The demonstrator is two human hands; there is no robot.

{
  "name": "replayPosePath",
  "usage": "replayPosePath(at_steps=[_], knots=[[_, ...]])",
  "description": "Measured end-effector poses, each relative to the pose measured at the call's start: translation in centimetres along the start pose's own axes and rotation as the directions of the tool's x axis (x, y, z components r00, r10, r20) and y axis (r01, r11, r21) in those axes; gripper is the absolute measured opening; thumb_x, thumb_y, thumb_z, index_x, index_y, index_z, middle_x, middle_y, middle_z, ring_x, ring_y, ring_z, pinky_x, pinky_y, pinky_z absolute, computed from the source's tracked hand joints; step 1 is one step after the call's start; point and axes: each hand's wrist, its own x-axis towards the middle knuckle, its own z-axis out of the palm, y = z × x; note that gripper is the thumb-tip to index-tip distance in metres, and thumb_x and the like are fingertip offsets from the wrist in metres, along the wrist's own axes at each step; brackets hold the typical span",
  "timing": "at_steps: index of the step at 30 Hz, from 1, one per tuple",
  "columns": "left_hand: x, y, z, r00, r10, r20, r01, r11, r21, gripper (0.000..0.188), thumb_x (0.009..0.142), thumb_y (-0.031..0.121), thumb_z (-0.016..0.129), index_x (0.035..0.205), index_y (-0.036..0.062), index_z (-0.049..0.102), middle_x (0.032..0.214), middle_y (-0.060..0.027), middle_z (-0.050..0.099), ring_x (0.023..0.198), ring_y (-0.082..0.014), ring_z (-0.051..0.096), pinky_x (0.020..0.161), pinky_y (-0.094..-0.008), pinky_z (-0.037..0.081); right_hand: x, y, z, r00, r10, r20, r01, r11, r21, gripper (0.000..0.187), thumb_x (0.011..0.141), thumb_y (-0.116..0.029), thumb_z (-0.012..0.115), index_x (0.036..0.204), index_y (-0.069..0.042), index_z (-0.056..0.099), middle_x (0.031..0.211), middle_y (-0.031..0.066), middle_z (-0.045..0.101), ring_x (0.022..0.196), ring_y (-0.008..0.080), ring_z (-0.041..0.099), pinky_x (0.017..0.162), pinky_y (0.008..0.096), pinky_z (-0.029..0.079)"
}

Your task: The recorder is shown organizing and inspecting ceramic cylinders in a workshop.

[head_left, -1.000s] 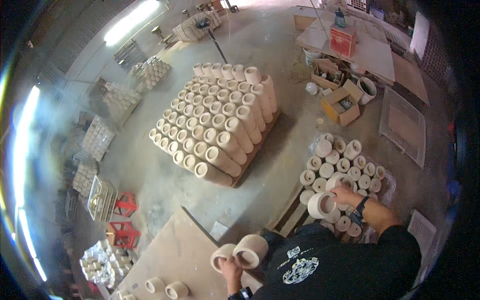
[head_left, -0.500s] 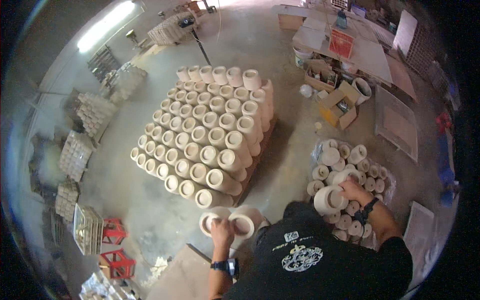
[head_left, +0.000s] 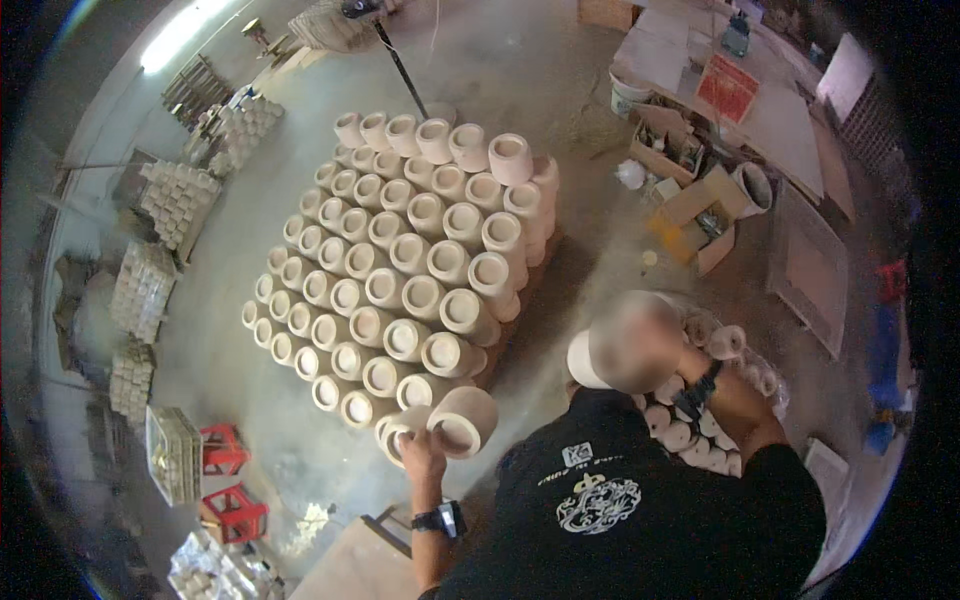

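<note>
Near a workshop's pot stack [head_left: 408,250], the left hand [head_left: 422,456] clamps two pots [head_left: 474,406], best kept steady, grip unclear for the right hand [head_left: 657,338].

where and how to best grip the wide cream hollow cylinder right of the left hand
Probably pinch the wide cream hollow cylinder by the left part of its thick rim, coming from the near side: its opening tilts that way, leaving thumb room inside, and the left hand is at that edge.

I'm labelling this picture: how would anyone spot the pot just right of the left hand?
Find the central stack of pale pots. At its lower edge is the left hand; the pot right of it looks larger than those stacked.
</note>
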Motion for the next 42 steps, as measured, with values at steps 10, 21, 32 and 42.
replayPosePath(at_steps=[10,21,32,42], knots=[[0.7,5.2,1.1,0.975,-0.214,0.058,0.213,0.977,0.034,0.044,0.093,0.04,0.052,0.095,-0.0012,0.066,0.1,-0.0344,0.055,0.096,-0.0483,0.05,0.087,-0.0525,0.039,19.5,-3.7,-1.7,0.941,-0.32,0.111,0.331,0.939,-0.096,0.029,0.073,-0.022,0.067,0.098,-0.007,0.068,0.118,0.0261,0.051,0.112,0.0447,0.049,0.098,0.0486,0.041],[6.3,7.6,2.5,0.941,-0.334,0.052,0.335,0.942,-0.001,0.043,0.092,0.04,0.054,0.095,-0.0013,0.066,0.103,-0.0321,0.054,0.099,-0.0463,0.05,0.087,-0.0505,0.042,34.8,-9.4,-1.5,0.92,-0.353,0.168,0.38,0.908,-0.175,0.027,0.071,-0.021,0.066,0.091,-0.003,0.07,0.111,0.0284,0.055,0.103,0.0437,0.054,0.089,0.0498,0.047],[6.4,13.4,2.6,0.846,-0.532,0.025,0.533,0.846,-0.009,0.042,0.092,0.039,0.054,0.1,-0.0017,0.065,0.1,-0.0276,0.052,0.096,-0.0434,0.049,0.087,-0.0489,0.041,45.5,-11.2,4.8,0.917,-0.322,0.236,0.376,0.896,-0.238,0.027,0.075,-0.025,0.062,0.092,-0.005,0.07,0.101,0.0241,0.062,0.109,0.0408,0.053,0.09,0.0529,0.046],[5.5,20.1,5.5,0.698,-0.716,-0.006,0.713,0.696,-0.079,0.047,0.093,0.043,0.053,0.098,-0.0018,0.066,0.095,-0.0268,0.055,0.098,-0.0427,0.049,0.088,-0.0483,0.04,45.1,-13.0,-0.1,0.926,-0.188,0.327,0.232,0.968,-0.1,0.042,0.08,-0.032,0.061,0.117,-0.012,0.063,0.121,0.0242,0.049,0.111,0.042,0.052,0.095,0.0482,0.044]])
